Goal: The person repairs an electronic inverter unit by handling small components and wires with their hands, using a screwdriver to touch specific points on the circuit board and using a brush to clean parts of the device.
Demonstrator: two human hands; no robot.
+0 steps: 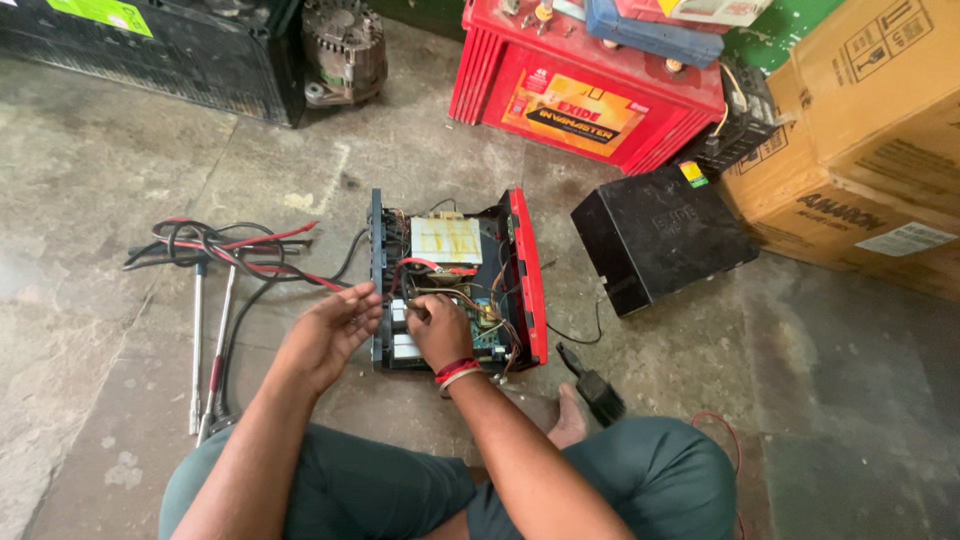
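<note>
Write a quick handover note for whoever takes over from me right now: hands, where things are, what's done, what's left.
Right hand: inside the opened inverter unit, fingers closed at the wiring over the circuit board; what it pinches is too small to tell.
Left hand: open, at the unit's left edge, holding nothing.
Around: cable bundle and two long T-handled tools on the floor to the left, black tool to the right.
Done: casing open.
Left: internal work, closing up.

Single head-worn view, looking steeply down from close above. It faces the floor (pixel 120 150) ahead of the seated person.
</note>
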